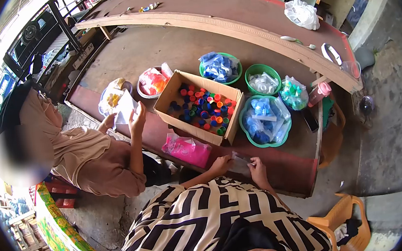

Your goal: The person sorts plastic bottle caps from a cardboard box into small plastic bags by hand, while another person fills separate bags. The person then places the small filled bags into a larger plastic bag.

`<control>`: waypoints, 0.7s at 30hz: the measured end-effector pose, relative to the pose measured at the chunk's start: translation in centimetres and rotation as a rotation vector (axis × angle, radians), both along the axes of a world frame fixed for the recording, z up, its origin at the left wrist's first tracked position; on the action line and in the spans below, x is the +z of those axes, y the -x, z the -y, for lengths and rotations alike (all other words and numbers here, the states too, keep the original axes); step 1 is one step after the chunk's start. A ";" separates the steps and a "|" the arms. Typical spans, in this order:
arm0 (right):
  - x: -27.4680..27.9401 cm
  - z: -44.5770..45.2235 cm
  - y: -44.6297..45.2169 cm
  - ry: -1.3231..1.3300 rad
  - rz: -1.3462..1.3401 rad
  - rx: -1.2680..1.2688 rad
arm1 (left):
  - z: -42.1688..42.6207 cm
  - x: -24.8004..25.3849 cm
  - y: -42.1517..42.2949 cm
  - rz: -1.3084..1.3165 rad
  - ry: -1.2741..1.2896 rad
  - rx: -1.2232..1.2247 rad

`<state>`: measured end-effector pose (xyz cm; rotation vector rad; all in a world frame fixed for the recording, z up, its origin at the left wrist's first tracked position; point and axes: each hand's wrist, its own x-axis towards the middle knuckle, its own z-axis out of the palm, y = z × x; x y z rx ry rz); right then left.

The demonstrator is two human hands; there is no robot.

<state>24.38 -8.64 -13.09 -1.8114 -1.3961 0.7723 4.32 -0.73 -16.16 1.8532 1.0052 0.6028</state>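
Observation:
A small clear plastic bag (239, 164) is stretched between my two hands at the table's near edge. My left hand (221, 165) pinches its left side, and my right hand (257, 169) grips the right side. Just beyond them stands a cardboard box (164, 103) holding many loose bottle caps (204, 107) in blue, red, orange and green. Left of my hands lies a bright pink plastic pack (185, 150). To the right, a teal basin (245, 130) holds clear bags with blue contents (263, 114).
A co-worker (100, 159) at the left holds a white sheet or bag (125, 107). Green basins (278, 69) with bagged items, a pink-lidded bottle (321, 92) and a phone (311, 120) sit to the right. An orange plastic chair (337, 212) stands lower right.

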 end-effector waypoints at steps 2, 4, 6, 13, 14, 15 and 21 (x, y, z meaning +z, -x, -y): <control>0.7 -0.4 -0.2 0.039 0.042 0.026 | -0.8 -0.8 -0.4 0.014 0.000 0.013; 2.4 -0.9 0.1 -0.175 0.268 0.163 | -1.3 -1.4 -0.7 -0.057 0.054 0.076; 3.7 -1.4 0.3 -0.192 0.306 0.297 | -1.6 -0.7 -1.1 -0.015 0.107 0.110; -1.2 -2.6 0.2 -0.132 0.632 0.601 | -3.1 -2.6 -2.1 0.004 0.221 0.157; -2.0 -2.7 0.0 -0.100 0.626 0.605 | -3.1 -2.5 -2.1 -0.034 0.241 0.163; -2.2 -2.9 -0.1 -0.066 0.619 0.611 | -2.9 -2.0 -2.1 -0.072 0.262 0.171; -2.2 -3.4 -0.2 -0.022 0.539 0.580 | -3.3 0.0 -1.1 -0.047 0.193 0.042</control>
